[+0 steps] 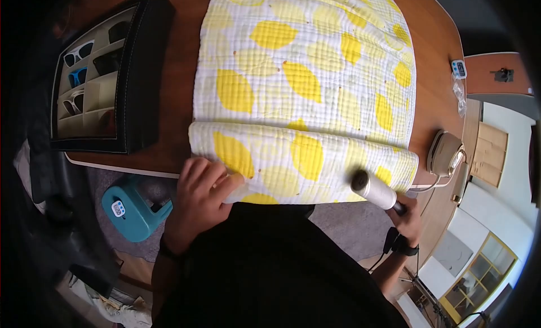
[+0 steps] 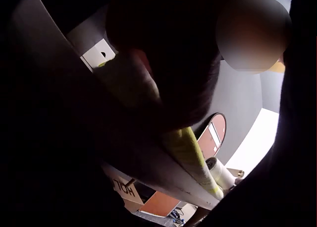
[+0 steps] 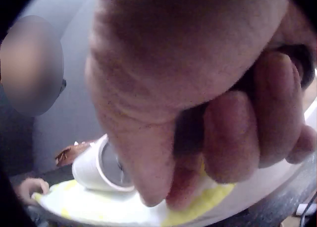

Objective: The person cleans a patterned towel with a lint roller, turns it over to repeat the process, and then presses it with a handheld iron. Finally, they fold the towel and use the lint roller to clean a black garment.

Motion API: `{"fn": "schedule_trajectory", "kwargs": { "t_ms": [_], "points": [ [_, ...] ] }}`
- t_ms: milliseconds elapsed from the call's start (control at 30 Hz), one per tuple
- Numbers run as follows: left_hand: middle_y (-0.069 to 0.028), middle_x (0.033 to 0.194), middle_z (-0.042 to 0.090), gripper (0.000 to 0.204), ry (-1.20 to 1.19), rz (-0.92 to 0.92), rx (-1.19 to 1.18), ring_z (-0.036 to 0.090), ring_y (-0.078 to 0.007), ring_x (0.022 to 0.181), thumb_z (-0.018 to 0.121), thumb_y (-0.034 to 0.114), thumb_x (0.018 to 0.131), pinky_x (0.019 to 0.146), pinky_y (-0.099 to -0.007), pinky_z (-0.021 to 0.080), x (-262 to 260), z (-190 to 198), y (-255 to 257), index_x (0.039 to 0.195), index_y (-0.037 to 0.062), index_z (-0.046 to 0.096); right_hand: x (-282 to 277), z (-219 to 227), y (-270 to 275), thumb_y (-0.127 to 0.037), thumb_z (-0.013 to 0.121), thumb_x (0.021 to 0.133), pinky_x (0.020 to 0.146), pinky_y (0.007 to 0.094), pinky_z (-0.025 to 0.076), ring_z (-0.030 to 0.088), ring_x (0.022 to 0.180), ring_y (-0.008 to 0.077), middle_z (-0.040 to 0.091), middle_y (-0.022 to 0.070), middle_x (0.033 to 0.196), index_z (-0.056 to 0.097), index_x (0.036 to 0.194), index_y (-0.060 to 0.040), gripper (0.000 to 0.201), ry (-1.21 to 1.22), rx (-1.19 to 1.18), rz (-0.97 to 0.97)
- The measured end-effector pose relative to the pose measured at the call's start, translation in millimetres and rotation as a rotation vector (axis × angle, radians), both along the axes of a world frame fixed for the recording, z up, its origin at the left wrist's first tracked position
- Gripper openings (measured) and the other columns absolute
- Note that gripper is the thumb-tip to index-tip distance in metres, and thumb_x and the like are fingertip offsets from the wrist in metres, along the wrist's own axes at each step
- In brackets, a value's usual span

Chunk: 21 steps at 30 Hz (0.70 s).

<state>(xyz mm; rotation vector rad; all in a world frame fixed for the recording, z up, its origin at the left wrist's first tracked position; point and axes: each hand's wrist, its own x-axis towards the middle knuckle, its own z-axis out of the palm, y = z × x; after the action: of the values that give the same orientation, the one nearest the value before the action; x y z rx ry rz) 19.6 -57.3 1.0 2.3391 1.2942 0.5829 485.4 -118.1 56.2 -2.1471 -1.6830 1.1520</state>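
Observation:
A white quilted cloth with yellow lemons (image 1: 304, 80) lies over the wooden table, its near part folded into a flap along the front edge. At the flap's left end the left hand (image 1: 202, 195) rests with bent fingers on the cloth; whether it pinches it cannot be told. Fingers of the right hand (image 1: 408, 218) curl round the dark handle of a white lint roller (image 1: 376, 191), which is over the flap's right part. In the right wrist view the right hand (image 3: 198, 98) grips the handle, with the white roll (image 3: 101, 165) beyond it.
A black glasses case (image 1: 141, 80) stands at the table's left. On the right are a beige iron-like device (image 1: 446, 153) with a cord and a small timer (image 1: 459, 69) beside clear plastic. Below the left edge stands a teal stool (image 1: 132, 221) with another timer on it.

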Motion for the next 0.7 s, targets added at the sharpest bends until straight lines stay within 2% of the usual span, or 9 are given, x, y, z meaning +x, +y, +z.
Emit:
{"fn": "schedule_trajectory", "kwargs": {
  "t_ms": [67,100,233,267,333,367,467,600,700],
  "points": [
    [-0.005,0.085,0.049,0.019,-0.024,-0.014,-0.042,0.054,-0.027,0.084,0.076,0.015,0.078,0.082,-0.0433,0.046,-3,8,7,0.094,0.0108,0.068,8,-1,-27,-0.004,0.075,0.087,0.077,0.0267,0.05,0.063,0.085,0.0128,0.069,0.0052,0.091,0.065,0.109,0.0025,0.025,0.23,0.137,-0.127],
    [-0.0058,0.088,0.051,0.024,-0.052,-0.063,-0.088,0.053,-0.0269,0.085,0.077,0.025,0.08,0.082,-0.0437,0.045,-5,15,13,0.096,0.0099,0.069,-10,-2,-37,-0.013,0.071,0.095,0.073,0.0263,0.048,0.06,0.083,0.0117,0.067,0.0057,0.093,0.062,0.118,0.0024,0.029,0.236,0.216,-0.385],
    [-0.0137,0.114,0.06,0.053,-0.007,0.034,0.015,0.057,-0.0316,0.108,0.073,0.049,0.087,0.092,-0.0453,0.044,0,7,14,0.117,0.0059,0.068,-109,11,-3,-0.023,0.05,0.109,0.048,0.0217,0.032,0.043,0.056,0.0029,0.047,-0.0051,0.067,0.057,0.094,-0.0059,0.024,0.366,0.088,-0.618],
    [-0.0137,0.114,0.06,0.053,-0.018,0.023,0.016,0.057,-0.0316,0.108,0.073,0.049,0.087,0.092,-0.0453,0.044,3,3,17,0.117,0.0059,0.068,-119,-1,-10,-0.021,0.052,0.108,0.047,0.028,0.037,0.049,0.054,0.0116,0.054,0.0012,0.066,0.06,0.104,-0.0029,0.02,0.262,-0.019,-0.551],
    [-0.021,0.142,0.052,0.073,0.053,0.187,0.045,0.048,-0.038,0.134,0.07,0.055,0.087,0.105,-0.0493,0.037,11,-7,26,0.14,0.0054,0.057,-145,-29,-17,-0.012,0.072,0.095,0.052,0.0436,0.047,0.057,0.057,0.0364,0.063,0.0212,0.072,0.056,0.127,0.0103,0.043,-0.257,0.515,0.247],
    [-0.0214,0.158,0.039,0.084,0.054,0.164,-0.056,0.032,-0.0395,0.149,0.067,0.054,0.088,0.115,-0.0542,0.027,8,-13,25,0.152,0.0045,0.045,-160,-35,-16,-0.012,0.077,0.091,0.053,0.0463,0.048,0.059,0.056,0.037,0.062,0.0205,0.071,0.052,0.128,0.0148,0.052,-0.353,0.624,0.407],
    [-0.0184,0.158,0.04,0.08,0.145,0.194,-0.03,0.033,-0.0379,0.149,0.065,0.05,0.087,0.118,-0.0583,0.02,9,-6,23,0.151,0.0051,0.046,-190,-12,15,-0.024,0.071,0.096,0.055,0.0466,0.051,0.065,0.06,0.0394,0.067,0.0198,0.075,0.057,0.128,0.0023,0.044,0.133,0.038,0.451],
    [-0.0172,0.158,0.042,0.07,0.094,0.165,-0.056,0.03,-0.0397,0.15,0.052,0.044,0.096,0.122,-0.0599,0.014,0,-14,23,0.153,0.0047,0.043,-181,-15,27,-0.028,0.066,0.098,0.057,0.0467,0.052,0.067,0.064,0.0391,0.068,0.0202,0.076,0.061,0.123,-0.0021,0.036,0.128,0.133,0.499],
    [-0.0174,0.157,0.042,0.062,0.088,0.187,-0.057,0.031,-0.039,0.15,0.052,0.033,0.096,0.122,-0.06,0.016,1,-15,23,0.151,0.0043,0.046,-142,-1,35,-0.027,0.066,0.099,0.058,0.0457,0.051,0.066,0.064,0.0399,0.067,0.022,0.074,0.065,0.116,0.0007,0.032,-0.037,0.047,0.256]
  ]
}}
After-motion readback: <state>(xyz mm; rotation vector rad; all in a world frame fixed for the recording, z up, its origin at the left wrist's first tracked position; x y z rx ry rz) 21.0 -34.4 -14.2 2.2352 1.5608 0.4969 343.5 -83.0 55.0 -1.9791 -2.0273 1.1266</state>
